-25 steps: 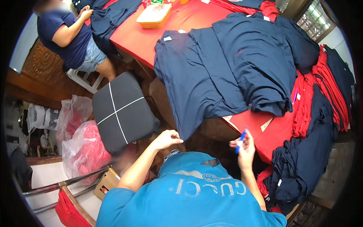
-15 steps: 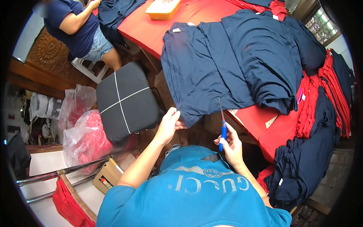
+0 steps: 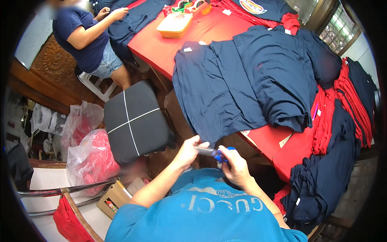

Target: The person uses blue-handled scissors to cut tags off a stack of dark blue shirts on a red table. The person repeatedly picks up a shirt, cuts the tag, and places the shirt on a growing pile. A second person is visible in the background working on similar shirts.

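Both hands have dropped from the cloth edge toward the chest. The right hand grips blue-handled metal scissors at six o'clock; the left hand pinches their blade tip. Navy cotton shirts with small white neck labels cover the red table at twelve.

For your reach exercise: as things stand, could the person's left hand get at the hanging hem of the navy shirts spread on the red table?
Probably yes. The left hand is close below the navy shirts' hanging hem, with nothing between them. It does touch the blade end of the blue-handled scissors gripped by the right hand.
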